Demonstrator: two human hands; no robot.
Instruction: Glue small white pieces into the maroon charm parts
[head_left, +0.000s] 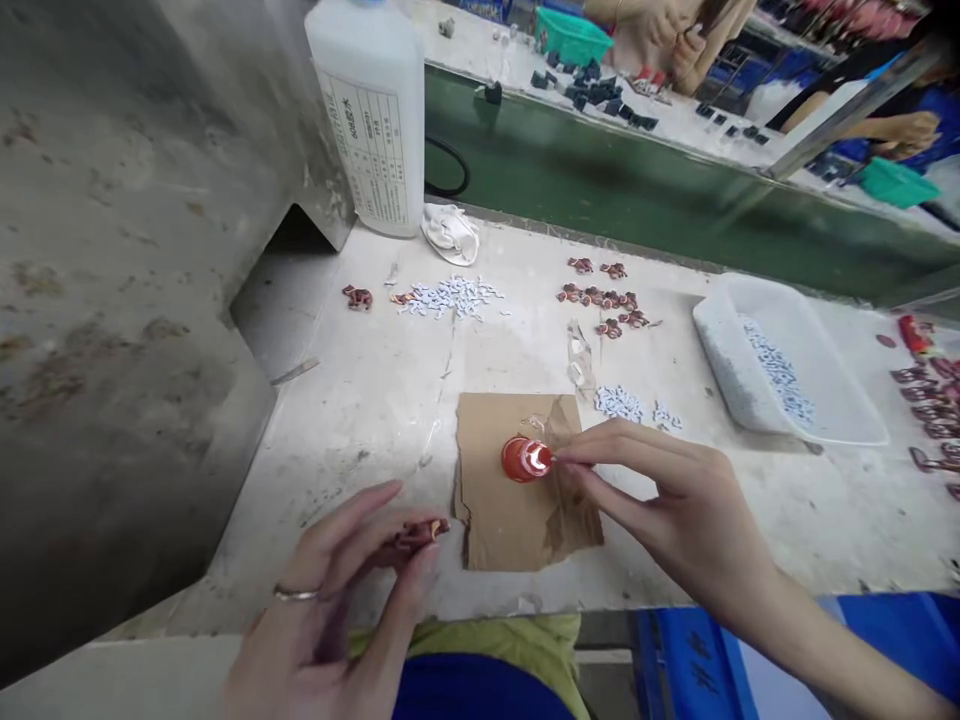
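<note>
Between the thumb and fingers of my left hand (352, 590) is a small reddish-brown figurine (420, 534) with a yellowish band, just left of a cardboard piece (495, 530). A small red cup (519, 459) with a shiny rim stands on the cardboard. My right hand (660, 480) is at the cup's right side, thumb and forefinger pinched together; what they hold is too small to make out. Beyond the cardboard lie a pile of tiny pale blue-white pieces (454, 297) and a group of brown figurines (600, 298). Smaller pale piles (619, 403) lie nearer my right hand.
A large white bottle (375, 130) and a crumpled white cloth (451, 235) stand at the back left, beside a grey metal housing (127, 300). A translucent tray (840, 400) of pale pieces sits at the right. Other people's hands (667, 30) work across the green divider (555, 150).
</note>
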